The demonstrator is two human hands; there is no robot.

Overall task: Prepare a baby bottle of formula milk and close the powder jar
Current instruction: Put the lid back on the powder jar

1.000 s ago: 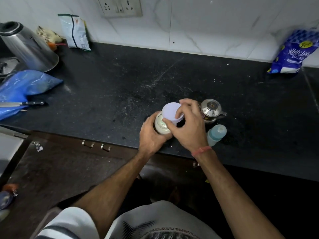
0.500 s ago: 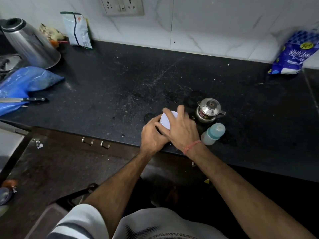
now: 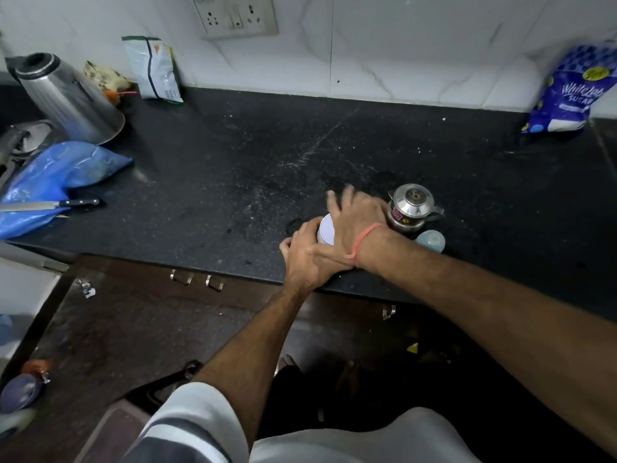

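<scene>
The powder jar stands near the front edge of the black counter [image 3: 233, 168], almost hidden by both hands. Only a slice of its white lid [image 3: 326, 229] shows. My left hand [image 3: 305, 253] grips the jar's side from the left. My right hand [image 3: 355, 217] lies flat on top of the lid, fingers straight and spread, pressing down. The baby bottle [image 3: 431, 241] with its pale blue cap lies just right of my right wrist. A small steel pot with a lid [image 3: 412, 208] stands behind the bottle.
A steel kettle [image 3: 66, 98], a blue plastic bag [image 3: 56, 182] and a knife [image 3: 50, 205] sit at the left end. A packet [image 3: 153, 70] leans on the back wall. A sugar bag [image 3: 567, 91] stands at the far right.
My right hand brought the white lid down onto the jar; its fingers, curled on the lid before, now lie flat over it. My left hand stayed on the jar.
</scene>
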